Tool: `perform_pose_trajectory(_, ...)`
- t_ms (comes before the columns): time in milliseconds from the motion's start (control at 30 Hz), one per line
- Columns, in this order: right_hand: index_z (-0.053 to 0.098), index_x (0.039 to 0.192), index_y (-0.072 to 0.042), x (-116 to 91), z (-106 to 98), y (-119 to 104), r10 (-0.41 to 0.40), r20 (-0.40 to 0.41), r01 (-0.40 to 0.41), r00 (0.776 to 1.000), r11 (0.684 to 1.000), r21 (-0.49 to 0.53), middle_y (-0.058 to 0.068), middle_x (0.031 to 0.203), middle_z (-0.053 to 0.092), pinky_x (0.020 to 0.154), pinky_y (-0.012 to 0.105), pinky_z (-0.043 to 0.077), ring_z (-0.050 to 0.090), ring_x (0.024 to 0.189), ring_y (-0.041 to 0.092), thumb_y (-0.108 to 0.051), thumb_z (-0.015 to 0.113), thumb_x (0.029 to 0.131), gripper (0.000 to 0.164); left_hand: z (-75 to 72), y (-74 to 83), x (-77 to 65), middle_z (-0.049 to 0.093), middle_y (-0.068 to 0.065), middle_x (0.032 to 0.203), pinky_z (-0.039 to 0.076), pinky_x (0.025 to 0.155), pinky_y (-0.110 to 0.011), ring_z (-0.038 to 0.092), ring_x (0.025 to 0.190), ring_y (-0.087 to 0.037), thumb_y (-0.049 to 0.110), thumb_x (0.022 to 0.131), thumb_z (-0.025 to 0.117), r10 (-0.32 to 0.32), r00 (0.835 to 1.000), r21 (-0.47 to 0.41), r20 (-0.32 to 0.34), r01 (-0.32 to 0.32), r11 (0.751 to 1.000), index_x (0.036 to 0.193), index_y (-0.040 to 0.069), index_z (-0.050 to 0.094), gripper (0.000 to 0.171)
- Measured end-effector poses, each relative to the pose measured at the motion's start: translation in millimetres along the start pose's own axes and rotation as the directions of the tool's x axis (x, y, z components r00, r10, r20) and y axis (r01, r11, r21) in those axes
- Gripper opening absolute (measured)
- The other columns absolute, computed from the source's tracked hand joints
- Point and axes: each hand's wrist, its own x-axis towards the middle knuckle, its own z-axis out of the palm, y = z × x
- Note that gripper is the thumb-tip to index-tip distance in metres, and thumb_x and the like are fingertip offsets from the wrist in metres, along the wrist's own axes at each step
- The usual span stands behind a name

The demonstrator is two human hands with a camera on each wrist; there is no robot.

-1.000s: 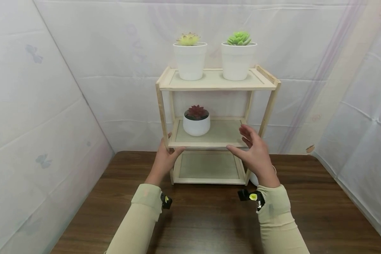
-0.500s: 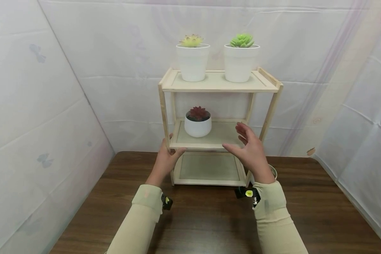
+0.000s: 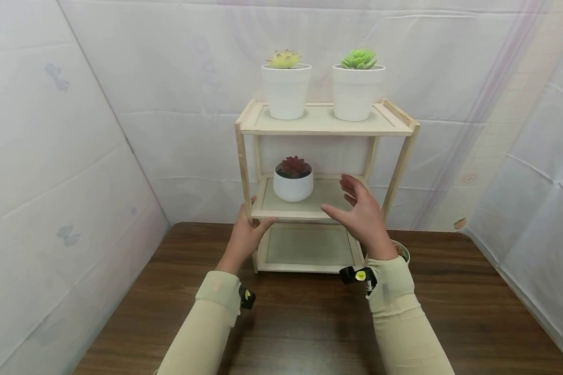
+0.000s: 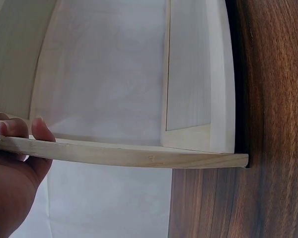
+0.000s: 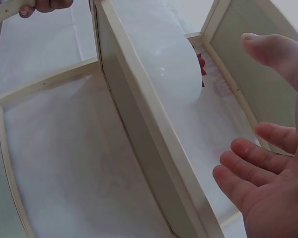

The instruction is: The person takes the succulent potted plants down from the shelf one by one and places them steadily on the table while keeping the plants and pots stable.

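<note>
A pale wooden three-tier shelf rack (image 3: 328, 133) stands on the table. My left hand (image 3: 244, 237) grips its left front post at the middle tier, fingers and thumb around the wood, as the left wrist view also shows. On the middle tier sits a round white pot (image 3: 293, 188) with a dark red succulent (image 3: 294, 165). My right hand (image 3: 363, 216) is in front of that tier's right part, thumb and fingers apart, holding nothing. In the right wrist view the palm faces the white pot (image 5: 174, 64), with a gap between.
Two tall white pots (image 3: 287, 94) (image 3: 358, 96) with yellow-green and green succulents stand on the top tier. Another small pot (image 3: 405, 251) is partly hidden behind my right wrist. A patterned white cloth (image 3: 178, 78) hangs behind the brown table (image 3: 300, 328).
My right hand has moved left and slightly up, toward the pot with the red succulent. More of the small pot behind my right wrist shows. My left hand keeps its grip on the post.
</note>
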Motion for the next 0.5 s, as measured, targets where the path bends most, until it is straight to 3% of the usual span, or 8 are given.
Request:
perform_pose_trajectory(233,0.033,0.15,-0.014,6.5,6.2,-1.3,0.0,0.016,0.0,1.0,1.0,0.03,0.011,0.15,0.042,0.114,0.04,0.037,0.04,0.14,0.025,-0.041,0.081,0.078,0.09,-0.1,1.0,-0.1,0.036,-0.012,0.152,0.043,0.108,-0.044,0.043,0.137,-0.025,0.049,0.086,0.067,0.011,1.0,0.009,0.003,-0.011,1.0,0.154,0.014,0.015,0.092)
perform_pose_trajectory(500,0.033,0.15,-0.016,13.7,13.3,-4.2,0.01,0.015,-0.011,1.0,1.0,0.028,0.008,0.151,0.041,0.113,0.04,0.038,0.04,0.139,0.025,-0.045,0.08,0.077,0.091,-0.2,1.6,3.5,0.033,-0.019,0.152,0.037,0.112,-0.05,0.039,0.139,-0.032,0.033,0.09,0.068,-0.018,1.0,-0.019,0.024,0.019,1.0,0.154,0.008,0.015,0.087)
